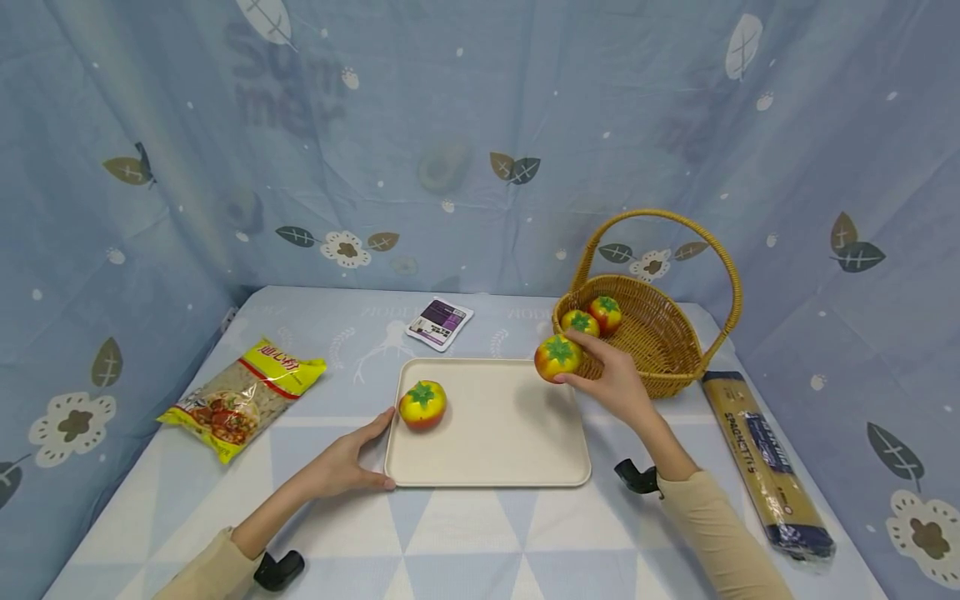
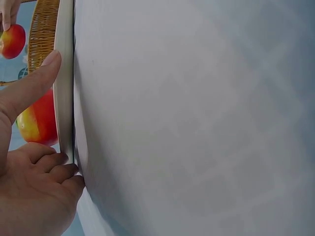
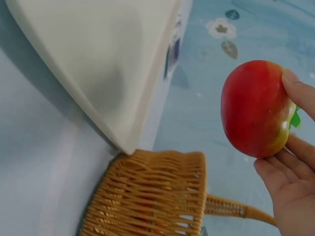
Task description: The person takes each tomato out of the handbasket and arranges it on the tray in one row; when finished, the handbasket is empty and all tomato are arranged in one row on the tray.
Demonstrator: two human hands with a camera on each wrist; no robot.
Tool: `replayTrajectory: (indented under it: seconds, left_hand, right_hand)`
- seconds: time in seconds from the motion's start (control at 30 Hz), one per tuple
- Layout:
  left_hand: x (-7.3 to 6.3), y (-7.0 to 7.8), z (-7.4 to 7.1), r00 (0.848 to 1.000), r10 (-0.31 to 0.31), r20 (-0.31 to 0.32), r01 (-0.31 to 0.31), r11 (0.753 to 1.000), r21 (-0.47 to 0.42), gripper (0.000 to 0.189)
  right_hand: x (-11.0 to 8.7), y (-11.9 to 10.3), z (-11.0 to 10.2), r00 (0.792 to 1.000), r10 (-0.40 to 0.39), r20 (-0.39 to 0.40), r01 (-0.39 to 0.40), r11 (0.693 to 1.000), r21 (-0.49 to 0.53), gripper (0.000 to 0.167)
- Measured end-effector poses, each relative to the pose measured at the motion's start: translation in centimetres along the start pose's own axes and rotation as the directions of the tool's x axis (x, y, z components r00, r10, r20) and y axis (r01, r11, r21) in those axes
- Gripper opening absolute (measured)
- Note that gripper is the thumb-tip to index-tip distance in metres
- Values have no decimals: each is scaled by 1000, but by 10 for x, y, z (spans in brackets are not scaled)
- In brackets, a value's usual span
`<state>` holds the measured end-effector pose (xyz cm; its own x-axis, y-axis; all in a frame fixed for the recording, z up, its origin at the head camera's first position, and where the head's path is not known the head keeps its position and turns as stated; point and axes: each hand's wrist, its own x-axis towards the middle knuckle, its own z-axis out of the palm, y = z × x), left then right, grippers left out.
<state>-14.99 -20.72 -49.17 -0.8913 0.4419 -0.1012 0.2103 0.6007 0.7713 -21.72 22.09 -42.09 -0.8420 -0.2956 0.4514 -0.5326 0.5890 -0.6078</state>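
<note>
My right hand (image 1: 611,379) holds a red-and-yellow persimmon (image 1: 558,358) with a green leafy top, pinched between thumb and fingers above the tray's far right corner. In the right wrist view, the red underside of this persimmon (image 3: 256,108) shows. My left hand (image 1: 348,458) rests at the left edge of the cream tray (image 1: 495,433), thumb and fingers spread and touching its rim (image 2: 65,98). Another persimmon (image 1: 422,406) sits at the tray's left end. Two more persimmons, one nearer (image 1: 581,323) and one behind (image 1: 605,313), lie in the wicker basket (image 1: 648,333).
The basket's tall handle (image 1: 735,283) arches up at the back right. A spaghetti pack (image 1: 768,467) lies along the right side, a yellow noodle bag (image 1: 243,396) on the left. Behind the tray is a small white-and-purple packet (image 1: 440,323). A patterned curtain (image 1: 450,167) surrounds the table.
</note>
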Motion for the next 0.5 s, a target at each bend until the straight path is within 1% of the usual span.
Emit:
replayTrajectory:
  seconds: [0.17,0.33,0.5]
  left_hand:
    - [0,0,0,1000,-4,1,4,1000,-4,111]
    - [0,1,0,1000,-10,2,10,1000,-10,112]
    - [0,1,0,1000,1,-1,-1,1000,0,111]
  right_hand:
    - [1,-2,10,999,1,45,-2,1000,20,66]
    - [2,-4,19,995,25,92,-26,999,17,65]
    - [3,-7,28,989,14,149,-27,996,85,64]
